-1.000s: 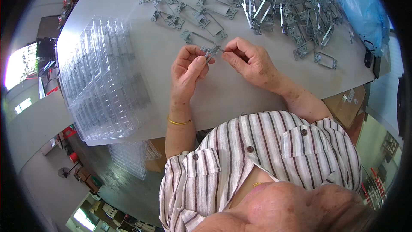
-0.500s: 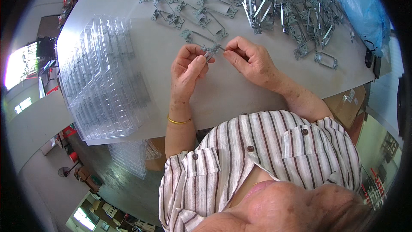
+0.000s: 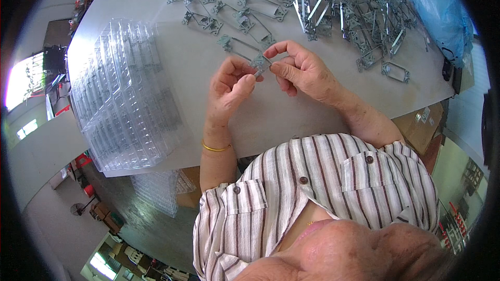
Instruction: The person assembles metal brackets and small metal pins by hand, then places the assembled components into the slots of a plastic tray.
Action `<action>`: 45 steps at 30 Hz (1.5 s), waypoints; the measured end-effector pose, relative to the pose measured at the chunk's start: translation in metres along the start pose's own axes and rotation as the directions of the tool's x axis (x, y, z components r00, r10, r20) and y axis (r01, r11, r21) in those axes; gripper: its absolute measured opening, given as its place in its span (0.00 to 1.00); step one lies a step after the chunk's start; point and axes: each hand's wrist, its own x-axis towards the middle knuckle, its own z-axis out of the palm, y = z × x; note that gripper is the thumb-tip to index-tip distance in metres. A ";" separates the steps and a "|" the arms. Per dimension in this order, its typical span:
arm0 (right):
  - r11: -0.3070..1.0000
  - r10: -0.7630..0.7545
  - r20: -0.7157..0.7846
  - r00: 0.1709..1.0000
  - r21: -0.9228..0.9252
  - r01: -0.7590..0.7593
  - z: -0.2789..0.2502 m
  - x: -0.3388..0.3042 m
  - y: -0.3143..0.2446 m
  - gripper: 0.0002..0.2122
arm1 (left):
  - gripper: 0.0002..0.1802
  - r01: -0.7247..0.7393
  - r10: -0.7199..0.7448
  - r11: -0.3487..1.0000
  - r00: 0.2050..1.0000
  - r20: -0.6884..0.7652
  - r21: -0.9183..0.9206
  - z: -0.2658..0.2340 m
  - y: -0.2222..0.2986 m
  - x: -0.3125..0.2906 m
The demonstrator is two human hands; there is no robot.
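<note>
Nearest, the left hand is closed on the near end of a metal frame, which is gripped between its thumb and fingers over the counter. The same end is touched by the thumb and forefinger of the right hand; whether it is firmly pinched there cannot be told. Because only a small corner is grasped, the frame could be twisted or dropped if it were pressed unevenly. Fingertips could also be nicked by thin metal edges.

Beyond the fingers, slim rods appear to be carried out to a far plate, where no hand is placed; by leverage at the held end, a rod could be bent or sprung loose.

To the left, clear trays are stacked near the counter's edge and could be toppled by a wide sweep of the left arm. Farther off, loose frames are scattered and could be snagged by the far plate. To their right, a heap is tangled, so several pieces could be dragged if one were pulled. Beside it, a blue bag is set.
</note>
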 end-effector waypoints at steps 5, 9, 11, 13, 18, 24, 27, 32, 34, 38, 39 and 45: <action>0.974 0.020 0.137 0.990 0.222 -0.050 -0.005 0.004 0.002 0.17 | 0.14 0.023 -0.023 0.999 1.000 0.004 -0.044 0.002 0.005 0.000; 0.957 0.077 0.130 0.988 0.268 -0.110 -0.004 0.003 -0.001 0.15 | 0.10 0.060 -0.055 0.994 0.997 0.052 -0.096 -0.003 0.002 -0.001; 0.967 0.109 0.130 0.986 0.218 -0.136 -0.005 0.002 -0.002 0.14 | 0.10 0.071 -0.065 0.994 0.995 0.073 -0.082 0.000 0.005 -0.001; 0.976 0.127 0.117 0.985 0.163 -0.145 -0.006 0.000 -0.004 0.13 | 0.10 0.081 -0.074 0.994 0.993 0.094 -0.069 0.002 0.005 -0.001; 0.996 0.090 0.027 0.996 -0.007 -0.090 -0.005 0.000 0.000 0.12 | 0.13 0.145 -0.128 0.987 0.966 0.223 -0.064 0.004 0.013 -0.002; 1.000 -0.020 -0.118 0.993 0.022 0.023 -0.004 0.001 0.001 0.12 | 0.14 0.063 -0.053 0.983 0.997 0.061 -0.170 -0.001 -0.002 0.000; 1.000 -0.011 -0.078 0.997 -0.002 0.011 0.000 -0.002 -0.005 0.08 | 0.09 0.044 -0.053 0.971 0.998 -0.030 -0.236 0.001 0.006 0.000; 0.999 -0.034 0.047 0.998 -0.010 0.035 -0.001 -0.002 0.007 0.08 | 0.09 0.046 -0.066 0.981 0.993 -0.101 -0.187 0.002 0.001 0.003; 1.000 -0.016 0.039 0.999 -0.002 0.016 0.000 -0.002 0.005 0.07 | 0.09 0.050 -0.069 0.986 0.991 -0.116 -0.160 0.001 -0.001 0.004; 1.000 0.018 0.046 0.999 -0.021 -0.017 0.003 -0.003 -0.001 0.08 | 0.10 0.030 -0.039 0.995 0.996 -0.086 -0.098 -0.001 0.000 0.002; 1.000 0.018 0.044 0.999 -0.022 -0.017 0.003 -0.003 -0.001 0.08 | 0.10 0.031 -0.040 0.994 0.995 -0.086 -0.107 -0.001 -0.001 0.003; 0.999 0.041 -0.006 0.999 0.026 -0.041 0.001 0.000 0.006 0.12 | 0.06 0.038 -0.039 0.999 0.998 -0.049 -0.024 0.002 0.002 0.003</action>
